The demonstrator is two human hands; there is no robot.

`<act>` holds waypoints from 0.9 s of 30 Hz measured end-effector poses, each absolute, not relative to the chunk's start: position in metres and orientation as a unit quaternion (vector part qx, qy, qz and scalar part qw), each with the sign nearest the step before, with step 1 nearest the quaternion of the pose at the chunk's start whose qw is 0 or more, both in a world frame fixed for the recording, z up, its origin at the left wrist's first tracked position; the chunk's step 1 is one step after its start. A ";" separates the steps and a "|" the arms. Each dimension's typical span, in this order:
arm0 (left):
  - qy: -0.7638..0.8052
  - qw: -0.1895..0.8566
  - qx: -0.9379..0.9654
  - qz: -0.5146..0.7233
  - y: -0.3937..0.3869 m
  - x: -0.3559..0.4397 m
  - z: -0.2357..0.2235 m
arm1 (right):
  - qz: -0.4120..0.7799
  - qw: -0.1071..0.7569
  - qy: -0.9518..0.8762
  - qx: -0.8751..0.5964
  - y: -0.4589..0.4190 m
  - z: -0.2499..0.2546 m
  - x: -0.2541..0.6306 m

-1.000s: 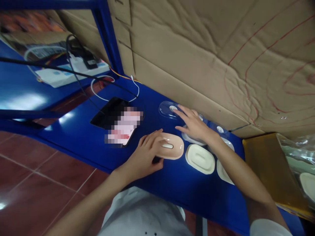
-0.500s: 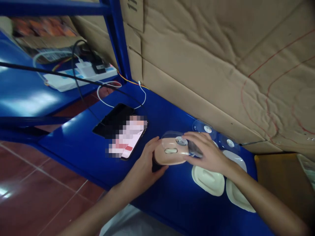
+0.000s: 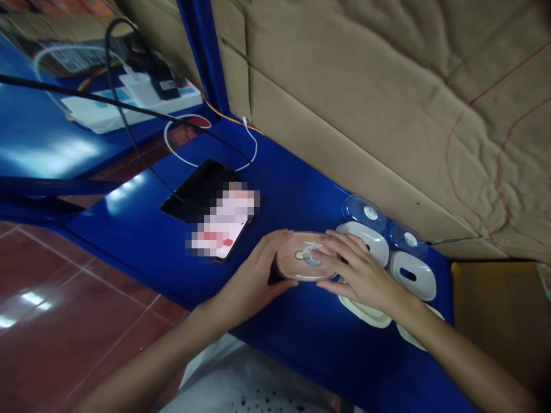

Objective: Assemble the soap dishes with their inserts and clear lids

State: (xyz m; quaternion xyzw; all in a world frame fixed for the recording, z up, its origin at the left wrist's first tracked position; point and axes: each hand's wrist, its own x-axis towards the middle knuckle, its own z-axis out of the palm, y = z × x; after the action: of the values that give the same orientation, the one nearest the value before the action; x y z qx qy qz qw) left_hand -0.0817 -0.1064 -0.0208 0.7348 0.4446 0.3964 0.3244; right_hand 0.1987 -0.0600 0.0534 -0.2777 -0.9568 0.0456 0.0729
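My left hand (image 3: 257, 272) is closed round the left end of a peach oval soap dish (image 3: 287, 268), thumb below and fingers above. A clear lid (image 3: 310, 256) with a round sticker lies over the dish, and my right hand (image 3: 359, 275) grips its right end. Whether the lid is fully seated I cannot tell. Beside my right hand sit a white slotted tray (image 3: 379, 241) and a second white slotted tray (image 3: 426, 281). A cream base (image 3: 372, 316) and another cream base (image 3: 411, 332) are partly hidden under my right hand and forearm.
Two more clear lids lie by the cardboard wall (image 3: 336, 132), one lid (image 3: 355, 209) left of the other lid (image 3: 400, 235). A lit phone (image 3: 241, 221) rests against a black device (image 3: 206, 178) on the blue shelf (image 3: 284, 172). Cables and a power strip (image 3: 103, 115) are at left; a box (image 3: 495, 304) stands right.
My right hand has taken a clear lid from beside the wall and brought it left onto the peach soap dish. My left hand keeps hold of the dish. The camera view has shifted.
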 end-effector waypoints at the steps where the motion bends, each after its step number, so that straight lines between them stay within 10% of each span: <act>1: 0.444 0.318 0.738 0.397 -0.106 -0.082 -0.022 | 0.041 0.077 -0.957 -0.275 -0.059 0.051 0.200; 27: 0.403 0.260 0.816 0.323 -0.107 -0.081 -0.014 | -0.118 0.156 -0.920 -0.338 -0.111 0.049 0.213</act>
State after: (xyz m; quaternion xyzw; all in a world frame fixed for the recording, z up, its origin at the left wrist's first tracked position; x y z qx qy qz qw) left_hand -0.0807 -0.1065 -0.0137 0.8163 0.4026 0.3230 0.2596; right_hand 0.2132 -0.1114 0.0486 -0.3385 -0.9204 -0.1181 0.1557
